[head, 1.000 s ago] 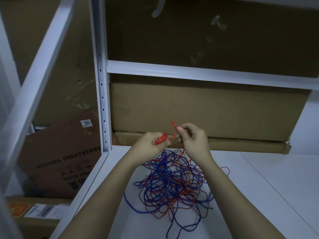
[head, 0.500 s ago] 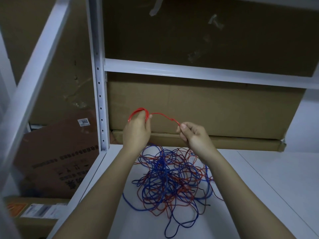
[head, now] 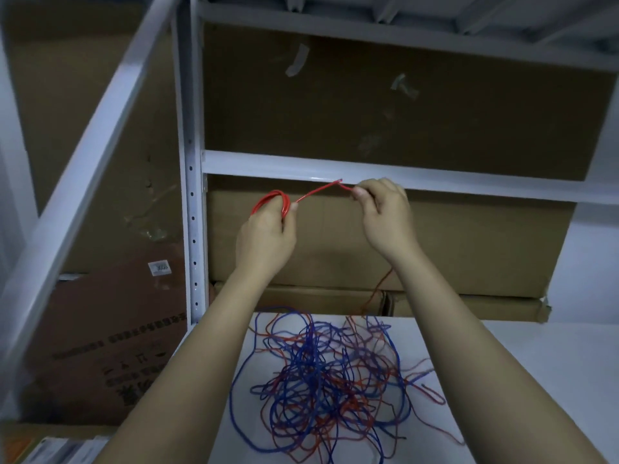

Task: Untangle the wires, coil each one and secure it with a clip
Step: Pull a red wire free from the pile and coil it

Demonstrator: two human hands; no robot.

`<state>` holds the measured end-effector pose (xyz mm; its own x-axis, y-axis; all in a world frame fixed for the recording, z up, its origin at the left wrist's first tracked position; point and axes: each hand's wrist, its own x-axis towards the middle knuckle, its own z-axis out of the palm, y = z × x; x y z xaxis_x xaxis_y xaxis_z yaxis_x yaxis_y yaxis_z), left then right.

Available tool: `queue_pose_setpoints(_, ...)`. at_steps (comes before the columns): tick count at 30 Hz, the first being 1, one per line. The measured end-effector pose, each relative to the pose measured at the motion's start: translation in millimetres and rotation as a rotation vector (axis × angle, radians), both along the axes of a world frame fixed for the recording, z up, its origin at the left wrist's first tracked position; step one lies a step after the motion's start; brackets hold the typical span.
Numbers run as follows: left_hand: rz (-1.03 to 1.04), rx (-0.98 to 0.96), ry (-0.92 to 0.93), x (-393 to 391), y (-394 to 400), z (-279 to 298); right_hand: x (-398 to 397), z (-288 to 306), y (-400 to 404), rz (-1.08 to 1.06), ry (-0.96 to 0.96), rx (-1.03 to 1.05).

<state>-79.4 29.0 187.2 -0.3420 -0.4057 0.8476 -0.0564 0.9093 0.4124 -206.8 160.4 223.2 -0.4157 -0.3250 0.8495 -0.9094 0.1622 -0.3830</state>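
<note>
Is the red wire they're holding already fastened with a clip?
No: the left hand grips bare red loops and no clip shows.

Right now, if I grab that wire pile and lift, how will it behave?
The wire pile would likely sag limply, since its loops lie loose. Red and blue strands cross everywhere, so it probably rises as one clump. One red wire already leads to the hands.

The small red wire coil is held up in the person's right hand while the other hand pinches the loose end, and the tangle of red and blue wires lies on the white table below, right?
Not quite: the head view shows the small red wire coil in the left hand. The right hand pinches the loose end. The tangle of red and blue wires does lie on the white table below.
</note>
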Motion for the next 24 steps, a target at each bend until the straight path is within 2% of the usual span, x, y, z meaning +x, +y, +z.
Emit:
queue_pose_setpoints(6,-0.033,0.024,0.079,15.3,0.0,35.2,2.2,53.8,14.6,0.078,0.045,0.135)
queue_pose_setpoints(9,-0.021,0.013,0.035,22.8,1.1,44.6,3.0,63.4,17.5,0.134,0.060,0.077)
queue_pose_setpoints(12,-0.218,0.138,-0.003,25.5,0.3,46.9,5.1,65.6,12.3,0.164,0.092,-0.005)
queue_pose_setpoints(15,-0.453,0.309,0.061,29.7,0.5,47.4,5.2,59.9,7.1,0.180,0.033,0.032)
queue_pose_setpoints(21,-0.397,0.339,0.131,36.0,-2.6,46.3,7.5,44.9,3.3,0.271,-0.035,0.115)
queue_pose_setpoints(24,-0.358,0.313,0.143,30.1,-2.0,56.0,8.2,55.4,2.3,0.205,0.082,0.148)
